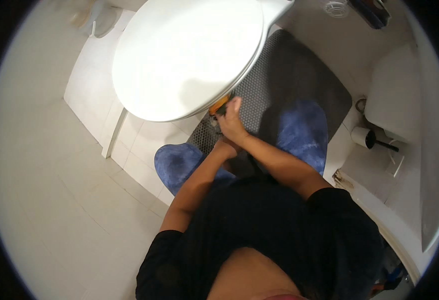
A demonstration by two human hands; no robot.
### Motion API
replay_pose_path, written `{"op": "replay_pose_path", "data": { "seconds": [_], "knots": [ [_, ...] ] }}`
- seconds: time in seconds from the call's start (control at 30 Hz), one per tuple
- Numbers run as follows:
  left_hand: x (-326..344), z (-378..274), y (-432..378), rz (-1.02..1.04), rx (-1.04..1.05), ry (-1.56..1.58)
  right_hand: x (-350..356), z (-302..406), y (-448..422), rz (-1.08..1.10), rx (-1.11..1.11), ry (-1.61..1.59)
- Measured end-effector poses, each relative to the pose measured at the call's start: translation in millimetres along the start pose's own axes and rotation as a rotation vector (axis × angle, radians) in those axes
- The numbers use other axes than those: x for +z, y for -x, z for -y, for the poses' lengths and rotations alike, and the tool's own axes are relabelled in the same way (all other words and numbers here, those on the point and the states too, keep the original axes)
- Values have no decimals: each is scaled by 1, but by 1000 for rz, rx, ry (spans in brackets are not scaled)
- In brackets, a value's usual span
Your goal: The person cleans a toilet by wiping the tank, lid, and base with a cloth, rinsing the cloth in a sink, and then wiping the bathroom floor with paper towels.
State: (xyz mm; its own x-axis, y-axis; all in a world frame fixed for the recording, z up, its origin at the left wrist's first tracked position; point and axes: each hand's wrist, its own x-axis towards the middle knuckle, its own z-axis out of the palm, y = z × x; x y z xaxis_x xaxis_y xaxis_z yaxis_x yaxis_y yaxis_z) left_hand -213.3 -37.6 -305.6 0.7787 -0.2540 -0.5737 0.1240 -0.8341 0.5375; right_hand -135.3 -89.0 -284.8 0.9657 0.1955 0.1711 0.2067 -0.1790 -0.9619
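Note:
A small orange and dark green thing, possibly a sponge or a tool [219,105], is in my right hand [232,119], just below the front edge of a closed white toilet lid [189,56]. The fingers of my right hand are closed around it. My left hand [227,147] lies below and partly behind the right wrist; its fingers are hidden, so what it holds is unclear. Beneath my hands is a grey textured mat [257,86]. A small greyish thing shows beside the right fingertips, too blurred to name.
My knees in blue trousers [302,131] are on both sides of my hands. On the right stand a toilet brush holder [362,137] and a white cistern-like box [394,93]. A low white ledge [115,133] runs at the left, and a dark object [373,13] is at the upper right.

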Motion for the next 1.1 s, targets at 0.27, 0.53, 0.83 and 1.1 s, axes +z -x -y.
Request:
{"op": "replay_pose_path", "data": {
  "seconds": [0.27,0.53,0.83,1.1],
  "knots": [
    [-17,-19,10,159,42,-295,-63,-52,-33,640,421,521],
    [-8,-48,0,23,133,-221,-209,143,-165,130,308,-364],
    [2,-65,2,-40,145,-193,-140,139,-157,21,-269,688],
    [-5,-62,-12,-15,198,208,-15,176,-4,735,-543,269]
  ]
}}
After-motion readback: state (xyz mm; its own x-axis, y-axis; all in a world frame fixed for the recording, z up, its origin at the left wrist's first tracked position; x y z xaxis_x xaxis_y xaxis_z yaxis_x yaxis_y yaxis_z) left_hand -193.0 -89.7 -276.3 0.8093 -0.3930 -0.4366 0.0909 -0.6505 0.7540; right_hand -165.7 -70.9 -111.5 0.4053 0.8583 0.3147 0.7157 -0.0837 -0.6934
